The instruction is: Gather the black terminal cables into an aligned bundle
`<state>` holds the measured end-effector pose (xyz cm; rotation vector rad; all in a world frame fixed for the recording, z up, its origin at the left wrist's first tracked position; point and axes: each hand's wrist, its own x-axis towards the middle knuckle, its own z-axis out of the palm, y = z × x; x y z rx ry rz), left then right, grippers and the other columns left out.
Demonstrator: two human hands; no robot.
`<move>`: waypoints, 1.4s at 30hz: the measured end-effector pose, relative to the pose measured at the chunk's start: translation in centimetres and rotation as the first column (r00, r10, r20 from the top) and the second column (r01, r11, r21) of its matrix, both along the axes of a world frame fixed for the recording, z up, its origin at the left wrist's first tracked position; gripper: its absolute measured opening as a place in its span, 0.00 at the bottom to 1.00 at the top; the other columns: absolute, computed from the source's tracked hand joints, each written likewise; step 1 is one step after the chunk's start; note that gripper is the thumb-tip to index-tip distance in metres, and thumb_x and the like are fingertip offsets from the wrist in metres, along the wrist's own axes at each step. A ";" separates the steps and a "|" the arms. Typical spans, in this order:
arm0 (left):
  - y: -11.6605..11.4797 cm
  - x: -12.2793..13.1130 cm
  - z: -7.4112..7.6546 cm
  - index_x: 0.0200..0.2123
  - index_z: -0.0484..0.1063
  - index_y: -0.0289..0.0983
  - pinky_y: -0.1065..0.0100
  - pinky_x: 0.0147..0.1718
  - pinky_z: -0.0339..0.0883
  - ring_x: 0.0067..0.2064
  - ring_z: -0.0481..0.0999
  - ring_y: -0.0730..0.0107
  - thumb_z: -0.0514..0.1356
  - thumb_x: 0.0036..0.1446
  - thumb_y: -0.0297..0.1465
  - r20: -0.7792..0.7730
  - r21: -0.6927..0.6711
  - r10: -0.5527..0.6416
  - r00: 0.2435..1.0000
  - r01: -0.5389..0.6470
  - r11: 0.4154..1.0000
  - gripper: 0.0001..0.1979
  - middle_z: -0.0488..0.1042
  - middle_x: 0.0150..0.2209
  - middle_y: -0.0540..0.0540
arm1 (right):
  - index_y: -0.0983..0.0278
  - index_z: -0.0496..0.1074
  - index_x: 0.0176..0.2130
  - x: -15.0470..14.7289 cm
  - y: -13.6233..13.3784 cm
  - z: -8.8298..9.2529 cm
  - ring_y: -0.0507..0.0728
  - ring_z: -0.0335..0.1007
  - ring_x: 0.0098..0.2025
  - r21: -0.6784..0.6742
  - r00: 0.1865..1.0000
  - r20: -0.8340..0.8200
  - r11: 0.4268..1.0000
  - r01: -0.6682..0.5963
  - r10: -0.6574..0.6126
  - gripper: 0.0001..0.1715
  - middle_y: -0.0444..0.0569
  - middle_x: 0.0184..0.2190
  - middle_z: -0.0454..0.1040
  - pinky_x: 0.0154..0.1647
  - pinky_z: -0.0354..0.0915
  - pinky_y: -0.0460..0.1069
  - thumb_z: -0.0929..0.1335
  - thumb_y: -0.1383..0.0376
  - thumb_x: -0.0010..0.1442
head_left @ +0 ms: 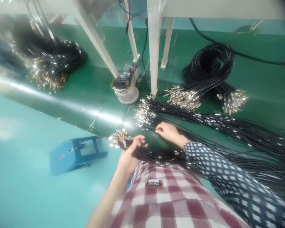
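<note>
My left hand point(130, 155) is wrapped around a bundle of thin black cables point(154, 154) just behind their metal-tipped ends point(120, 138). The bundle lies across the front of my checked apron and runs off to the right. Fingers pinched, my right hand point(168, 132) is just above the green surface, closed on what looks like a single black cable point(150, 129); the fingers partly hide it. Beyond that hand, a second cable bundle point(178, 110) has its metal ends point(144, 114) pointing left.
A white round device with a dark top point(127, 93) stands among pale table legs point(154, 50). Coiled cables point(207, 68) lie at the back right, and another cable pile point(59, 60) at the back left. A blue stool point(64, 156) is on the floor at left.
</note>
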<state>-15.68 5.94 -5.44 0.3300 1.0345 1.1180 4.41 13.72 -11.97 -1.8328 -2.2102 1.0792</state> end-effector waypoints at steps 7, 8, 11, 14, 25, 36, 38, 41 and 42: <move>0.6 1.0 0.3 0.24 0.67 0.36 0.63 0.36 0.66 0.23 0.65 0.74 0.64 0.54 0.31 0.024 -0.027 0.031 0.999 -0.030 0.999 0.10 0.61 0.17 0.54 | 0.63 0.75 0.38 -0.8 -0.5 -1.9 0.56 0.72 0.42 0.036 0.998 -0.058 0.999 0.041 -0.039 0.10 0.50 0.39 0.76 0.41 0.63 0.48 0.65 0.61 0.64; 0.9 1.2 0.3 0.27 0.68 0.36 0.65 0.33 0.65 0.22 0.65 0.74 0.65 0.52 0.30 0.011 -0.037 0.041 0.999 -0.040 0.998 0.08 0.61 0.16 0.55 | 0.62 0.74 0.40 -0.6 -1.0 -1.1 0.55 0.72 0.40 0.035 0.995 -0.083 0.998 0.057 -0.054 0.12 0.48 0.36 0.76 0.40 0.63 0.47 0.63 0.60 0.65; 2.0 1.8 0.3 0.37 0.72 0.35 0.68 0.28 0.62 0.20 0.63 0.75 0.66 0.49 0.28 -0.019 -0.032 0.020 1.000 -0.021 0.999 0.10 0.61 0.16 0.55 | 0.64 0.72 0.42 0.3 -2.5 1.7 0.52 0.71 0.30 -0.031 0.952 -0.290 0.995 0.097 -0.102 0.17 0.45 0.26 0.75 0.35 0.64 0.45 0.60 0.56 0.67; 3.2 2.6 0.6 0.42 0.72 0.34 0.70 0.26 0.60 0.21 0.64 0.76 0.67 0.49 0.27 -0.028 0.016 -0.018 0.999 0.018 1.000 0.15 0.62 0.17 0.55 | 0.66 0.72 0.36 1.1 -4.2 4.0 0.51 0.67 0.25 -0.157 0.792 -0.577 0.979 0.132 -0.200 0.17 0.44 0.20 0.72 0.31 0.63 0.45 0.64 0.55 0.63; 3.9 3.5 1.5 0.30 0.74 0.31 0.74 0.21 0.57 0.20 0.62 0.79 0.69 0.46 0.28 -0.088 0.035 -0.024 0.996 0.028 0.999 0.08 0.61 0.16 0.54 | 0.63 0.74 0.35 -1.7 -4.2 8.0 0.48 0.61 0.26 0.240 0.874 -0.481 0.950 0.202 -0.065 0.11 0.44 0.32 0.74 0.30 0.58 0.45 0.67 0.58 0.62; 3.3 3.0 1.4 0.29 0.74 0.32 0.71 0.24 0.59 0.19 0.60 0.79 0.69 0.46 0.28 -0.032 -0.059 0.027 0.999 -0.029 0.998 0.08 0.57 0.14 0.56 | 0.62 0.74 0.35 5.2 -8.1 2.3 0.50 0.64 0.28 0.150 0.947 -0.321 0.988 0.031 0.019 0.10 0.47 0.37 0.73 0.31 0.61 0.47 0.67 0.58 0.61; 3.2 3.0 1.4 0.29 0.75 0.31 0.71 0.24 0.59 0.19 0.60 0.79 0.69 0.45 0.29 -0.032 -0.056 0.031 0.999 -0.032 0.998 0.09 0.57 0.14 0.56 | 0.61 0.75 0.40 4.0 -7.5 2.8 0.50 0.64 0.29 0.155 0.912 -0.410 0.986 0.058 0.011 0.12 0.49 0.40 0.73 0.32 0.63 0.47 0.67 0.57 0.62; 3.2 3.0 1.5 0.31 0.75 0.31 0.72 0.23 0.58 0.19 0.60 0.79 0.70 0.45 0.29 -0.023 -0.050 0.036 0.999 -0.037 0.998 0.10 0.57 0.15 0.56 | 0.63 0.75 0.35 0.8 -6.2 4.3 0.52 0.67 0.32 0.172 0.847 -0.531 0.981 0.086 0.019 0.13 0.49 0.35 0.74 0.36 0.64 0.47 0.64 0.60 0.65; 3.1 3.0 1.5 0.32 0.75 0.31 0.72 0.23 0.58 0.19 0.60 0.79 0.69 0.45 0.30 -0.019 -0.046 0.029 0.999 -0.030 0.998 0.11 0.57 0.15 0.56 | 0.64 0.74 0.32 -0.2 -5.9 5.0 0.52 0.67 0.32 0.165 0.835 -0.550 0.980 0.108 0.000 0.15 0.47 0.31 0.73 0.35 0.63 0.47 0.63 0.61 0.65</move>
